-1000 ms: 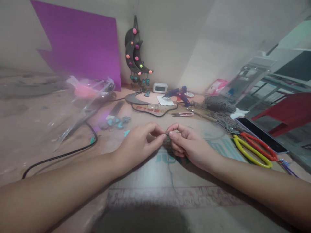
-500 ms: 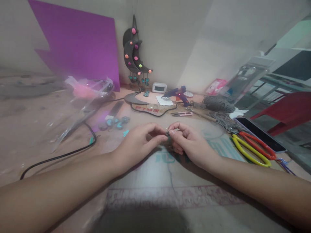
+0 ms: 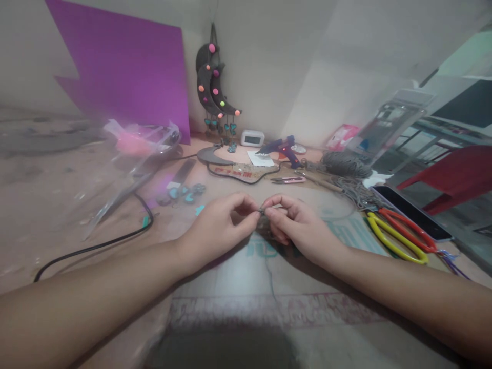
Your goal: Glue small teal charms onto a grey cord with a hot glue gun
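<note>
My left hand (image 3: 221,228) and my right hand (image 3: 298,225) meet over the middle of the cardboard sheet (image 3: 249,277). Both are closed in a pinch, fingertips touching, on a small dark grey piece (image 3: 262,211) that is too small to name; it may be a bit of cord. Most of it is hidden by my fingers. A skein of grey cord (image 3: 346,165) lies at the back right.
Yellow and red scissors (image 3: 400,237) and a phone (image 3: 411,207) lie at the right. A blue glue gun (image 3: 282,148), pink snips (image 3: 290,180), a white clock (image 3: 252,138), moon-shaped hangings (image 3: 213,87), purple foam sheet (image 3: 126,72), plastic bags (image 3: 138,148) and a black cable (image 3: 100,246) surround the work area.
My fingers have shifted slightly on the small piece; both hands stay in the same place. Nothing else has moved.
</note>
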### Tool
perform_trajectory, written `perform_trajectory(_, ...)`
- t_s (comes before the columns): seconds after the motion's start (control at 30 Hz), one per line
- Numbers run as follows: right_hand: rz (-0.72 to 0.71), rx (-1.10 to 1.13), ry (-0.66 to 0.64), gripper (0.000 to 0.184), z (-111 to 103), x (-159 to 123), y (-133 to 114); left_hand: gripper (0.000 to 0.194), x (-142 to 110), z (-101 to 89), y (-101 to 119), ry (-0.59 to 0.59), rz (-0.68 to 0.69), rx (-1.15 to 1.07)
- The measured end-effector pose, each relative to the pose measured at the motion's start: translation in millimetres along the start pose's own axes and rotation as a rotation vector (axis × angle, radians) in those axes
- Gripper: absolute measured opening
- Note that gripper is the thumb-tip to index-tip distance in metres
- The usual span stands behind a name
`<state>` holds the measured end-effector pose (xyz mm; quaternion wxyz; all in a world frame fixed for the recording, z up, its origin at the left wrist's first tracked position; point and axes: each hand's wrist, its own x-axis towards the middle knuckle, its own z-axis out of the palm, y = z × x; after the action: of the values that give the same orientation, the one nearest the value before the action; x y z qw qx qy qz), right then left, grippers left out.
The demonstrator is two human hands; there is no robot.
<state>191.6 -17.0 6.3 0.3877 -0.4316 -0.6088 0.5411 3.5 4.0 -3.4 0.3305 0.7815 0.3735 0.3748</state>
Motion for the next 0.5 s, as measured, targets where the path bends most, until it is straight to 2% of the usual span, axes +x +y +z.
perform_trajectory(0.17, 0.031, -0.046, 0.047, 0.033, -1.2, 0.5, 0.2, 0.008, -0.4, -1.2, -0.3, 0.041, 0.010, 0.010)
perform_trajectory(0.3, -0.010, -0.132, 0.100, 0.028, -1.6, 0.6, -1.2, 0.011, -1.2, -1.1, -0.2, 0.017, 0.012, 0.013)
perform_trajectory(0.5, 0.029, -0.134, 0.102, 0.028, -3.7, -0.6, -3.0, 0.017, 0.8, -1.8, 0.2, -0.023, -0.046, -0.147)
